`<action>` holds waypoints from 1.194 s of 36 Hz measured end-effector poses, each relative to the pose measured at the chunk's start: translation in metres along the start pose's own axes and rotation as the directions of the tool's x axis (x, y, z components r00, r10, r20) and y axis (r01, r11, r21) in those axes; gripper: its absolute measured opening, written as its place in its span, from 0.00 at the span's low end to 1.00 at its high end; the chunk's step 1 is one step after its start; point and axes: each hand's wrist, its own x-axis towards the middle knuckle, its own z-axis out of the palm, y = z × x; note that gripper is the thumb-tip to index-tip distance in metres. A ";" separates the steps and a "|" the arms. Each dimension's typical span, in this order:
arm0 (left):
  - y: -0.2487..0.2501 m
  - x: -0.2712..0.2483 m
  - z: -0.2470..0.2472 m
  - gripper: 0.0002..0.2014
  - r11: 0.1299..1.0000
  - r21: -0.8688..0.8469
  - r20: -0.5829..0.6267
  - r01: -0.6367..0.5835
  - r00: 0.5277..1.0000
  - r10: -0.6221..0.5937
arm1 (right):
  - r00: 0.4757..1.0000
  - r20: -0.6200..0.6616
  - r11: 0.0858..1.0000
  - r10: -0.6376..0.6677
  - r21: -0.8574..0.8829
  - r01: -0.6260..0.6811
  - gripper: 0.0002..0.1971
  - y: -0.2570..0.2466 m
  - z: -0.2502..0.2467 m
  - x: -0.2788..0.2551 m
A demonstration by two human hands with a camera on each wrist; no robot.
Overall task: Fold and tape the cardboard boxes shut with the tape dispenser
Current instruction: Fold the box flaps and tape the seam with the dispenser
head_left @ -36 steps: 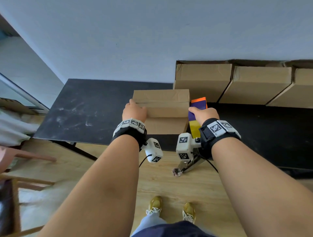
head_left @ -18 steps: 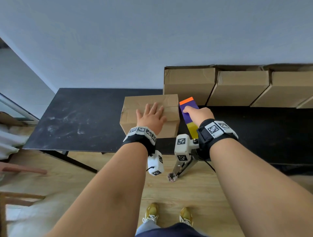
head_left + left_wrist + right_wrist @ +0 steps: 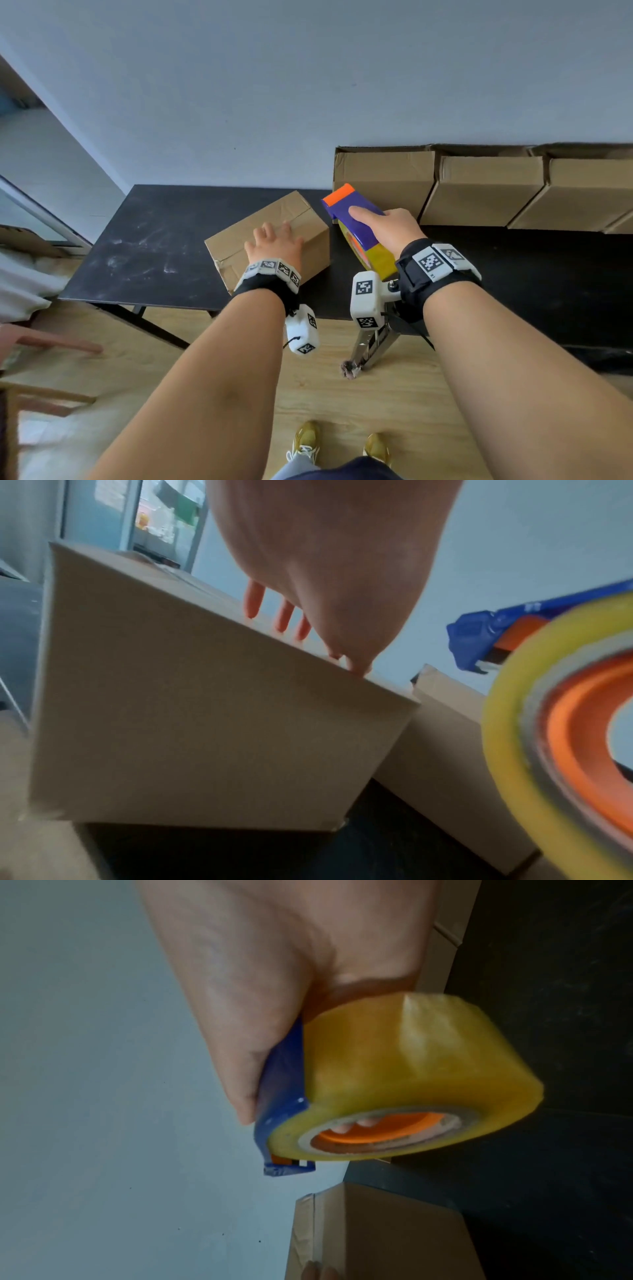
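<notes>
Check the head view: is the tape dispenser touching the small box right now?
No: the tape dispenser, gripped in the right hand, is held beside the small box, with bare black table showing between them.

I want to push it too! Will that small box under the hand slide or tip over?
Probably slides: the small box sits flat on the smooth black table. It seems light, since the flat left hand alone steadies it. Tipping looks unlikely; it is low and wide.

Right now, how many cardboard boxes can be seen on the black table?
4: one box under the left hand, and three along the wall: near, middle, far right. More may be outside the frame.
</notes>
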 end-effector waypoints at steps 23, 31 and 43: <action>0.025 0.023 -0.080 0.17 0.106 -0.930 0.365 0.352 0.921 0.139 | 0.985 0.154 0.996 -0.077 0.060 0.068 0.20 -0.013 -0.025 -0.008; 0.029 0.015 -0.087 0.10 0.173 -0.874 0.480 0.454 0.862 0.166 | 0.976 0.201 0.995 -0.087 0.069 0.075 0.18 -0.013 -0.034 -0.015; 0.030 0.026 -0.084 0.17 0.462 -0.830 0.302 0.312 0.948 -0.098 | 0.981 0.182 0.997 -0.065 -0.024 0.070 0.20 -0.006 -0.047 -0.022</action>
